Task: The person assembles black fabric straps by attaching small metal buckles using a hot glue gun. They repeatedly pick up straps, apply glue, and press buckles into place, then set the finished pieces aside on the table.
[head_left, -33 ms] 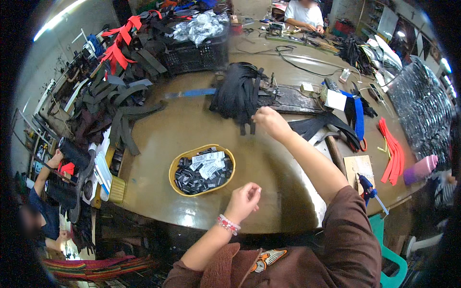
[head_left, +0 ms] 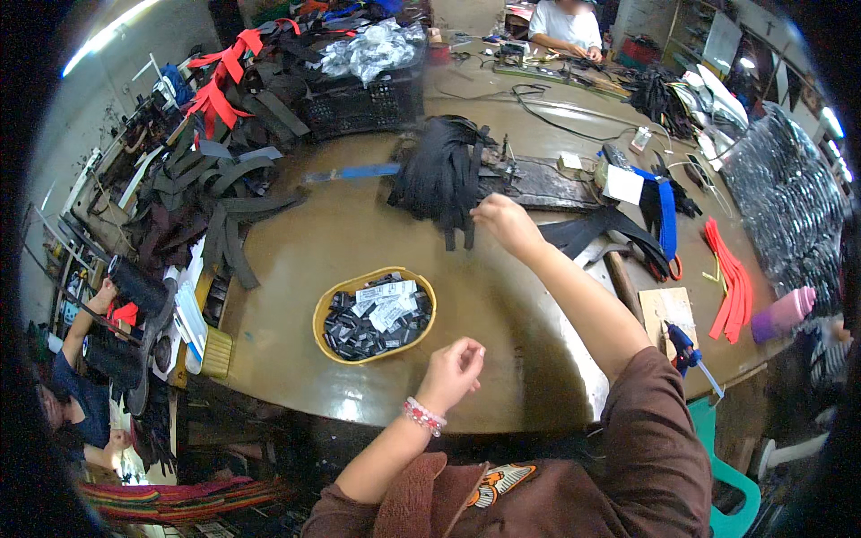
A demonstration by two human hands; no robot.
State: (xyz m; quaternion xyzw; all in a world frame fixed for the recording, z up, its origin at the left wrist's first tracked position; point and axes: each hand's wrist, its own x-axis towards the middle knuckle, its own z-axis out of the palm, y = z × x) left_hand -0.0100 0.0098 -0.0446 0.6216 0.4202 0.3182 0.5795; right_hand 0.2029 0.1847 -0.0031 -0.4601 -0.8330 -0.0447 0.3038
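Observation:
My right hand (head_left: 507,224) reaches over the table at the edge of a bundle of black straps (head_left: 439,175). Its fingertips are pinched together beside the hanging strap ends; whether a strap is between them is too small to tell. Closer to me, my left hand (head_left: 455,372) hovers above the near table edge, fingers curled in and thumb against them. Anything inside that curl is hidden. Left of it stands a yellow oval basket (head_left: 320,341) filled with small black labels (head_left: 345,327), with some white printed labels (head_left: 393,312) on top.
Behind the straps lies a dark metal slab (head_left: 552,184). To the right are more black straps (head_left: 610,231), red strips (head_left: 734,287), a blue glue gun (head_left: 683,345) and a pink-purple bottle (head_left: 783,314). A black crate (head_left: 363,106) stands far left. Other people sit far off and at left.

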